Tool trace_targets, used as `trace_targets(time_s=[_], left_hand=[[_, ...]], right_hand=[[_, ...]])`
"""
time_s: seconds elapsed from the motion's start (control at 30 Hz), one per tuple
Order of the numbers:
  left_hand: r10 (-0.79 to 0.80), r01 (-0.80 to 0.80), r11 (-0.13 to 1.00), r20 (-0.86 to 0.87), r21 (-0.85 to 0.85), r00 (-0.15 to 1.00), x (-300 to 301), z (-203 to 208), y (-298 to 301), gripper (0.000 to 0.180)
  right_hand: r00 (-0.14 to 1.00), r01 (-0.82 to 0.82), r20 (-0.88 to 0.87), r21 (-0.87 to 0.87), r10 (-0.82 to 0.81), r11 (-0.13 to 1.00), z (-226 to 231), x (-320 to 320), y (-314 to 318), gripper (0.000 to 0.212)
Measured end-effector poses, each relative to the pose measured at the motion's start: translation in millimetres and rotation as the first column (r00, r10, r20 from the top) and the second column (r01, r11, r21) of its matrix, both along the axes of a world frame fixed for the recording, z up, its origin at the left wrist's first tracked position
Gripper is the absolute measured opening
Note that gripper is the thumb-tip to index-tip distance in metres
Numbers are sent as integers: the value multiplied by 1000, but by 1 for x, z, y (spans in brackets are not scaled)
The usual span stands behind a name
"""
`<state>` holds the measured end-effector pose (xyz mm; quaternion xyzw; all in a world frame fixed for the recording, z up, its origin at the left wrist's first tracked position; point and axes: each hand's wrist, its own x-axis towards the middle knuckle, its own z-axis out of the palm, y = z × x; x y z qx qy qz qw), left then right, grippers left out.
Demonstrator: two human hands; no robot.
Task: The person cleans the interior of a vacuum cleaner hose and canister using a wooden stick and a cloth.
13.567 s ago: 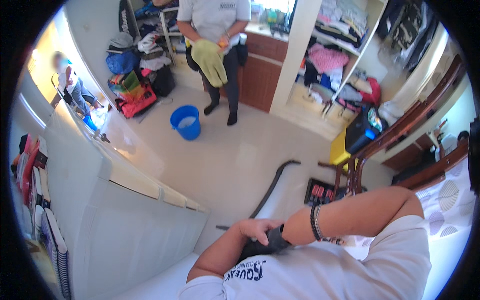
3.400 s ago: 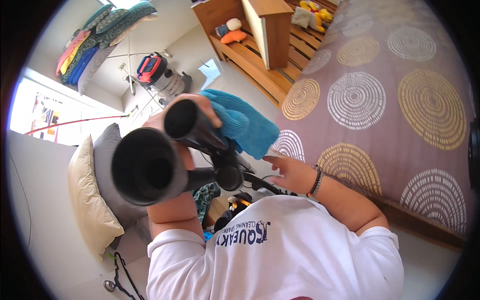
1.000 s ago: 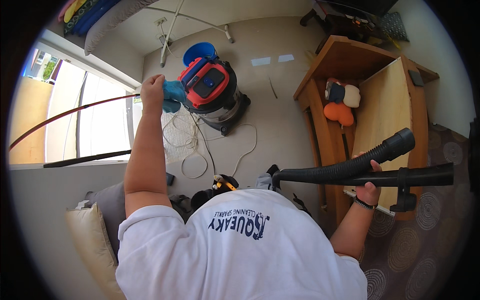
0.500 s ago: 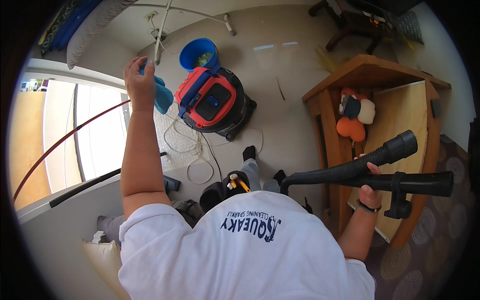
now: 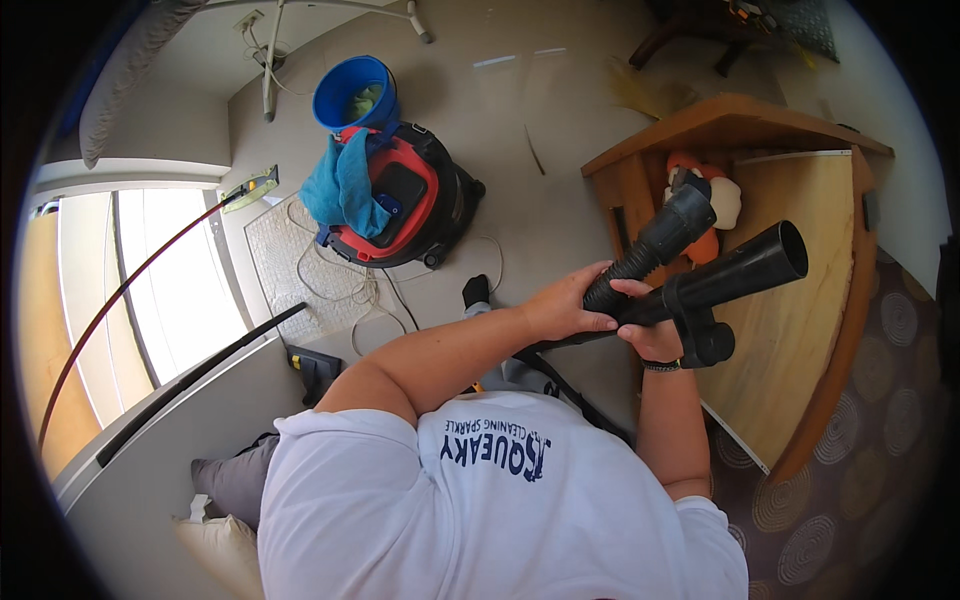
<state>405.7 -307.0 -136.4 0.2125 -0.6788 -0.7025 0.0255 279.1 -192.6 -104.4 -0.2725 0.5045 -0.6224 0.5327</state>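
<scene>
My left hand (image 5: 568, 303) grips the black ribbed hose (image 5: 655, 240); my right hand (image 5: 655, 338) is wrapped round the smooth black tube (image 5: 742, 270) — both aim roughly 2 o'clock. Red-and-black vacuum (image 5: 420, 205) at 11, blue cloth (image 5: 345, 190) draped on top — blue bucket (image 5: 335, 82) just beyond.

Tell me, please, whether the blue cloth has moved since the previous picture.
Yes, the blue cloth has moved rightward, from beside the vacuum cleaner onto its top.

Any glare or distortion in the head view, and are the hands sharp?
Head view: the window at left is washed out nearly white; faint glare streaks mark the floor near the top; straight edges bow and corners go black; the left hand and right hand look fairly sharp.
</scene>
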Motion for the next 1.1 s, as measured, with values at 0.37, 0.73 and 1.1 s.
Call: trace_targets(time_s=[0.37,0.73,1.1], left_hand=[[658,-937,213,669,275,346,5,-128,43,34],[686,-988,48,714,149,141,13,-221,78,35],[748,-980,-118,664,160,19,42,-239,50,31]], right_hand=[[982,128,117,168,-149,977,-85,-44,71,26],[978,160,95,240,-187,958,-139,-71,125,27],[953,249,135,160,-271,955,-157,-84,103,26]])
